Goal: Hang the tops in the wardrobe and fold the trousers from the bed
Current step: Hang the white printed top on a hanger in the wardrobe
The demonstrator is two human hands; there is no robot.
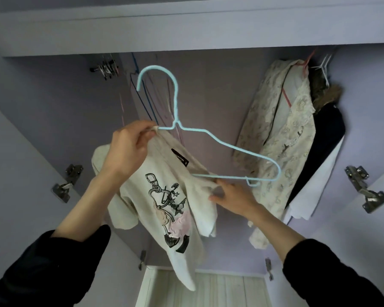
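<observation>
Left hand [129,149], centre frame: fingers pinch the neckline of the cream printed T-shirt [164,196] against the left end of the pale blue wire hanger [208,131]. Right hand [233,198], just right of centre: fingers curl round the shirt's other shoulder beneath the hanger's lower bar. Black neck label, writing unreadable; cartoon print on front. Shirt hangs mid-frame inside the lilac wardrobe [53,103]. Upper right: cream lace garment [282,134], dark coat [326,138]. Upper left: empty wire hangers [142,94].

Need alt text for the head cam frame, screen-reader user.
A person's left hand pinches a cream printed T-shirt at the neck of a light blue hanger, while the right hand holds its shoulder. Behind, an open wardrobe holds hung garments at right.
</observation>
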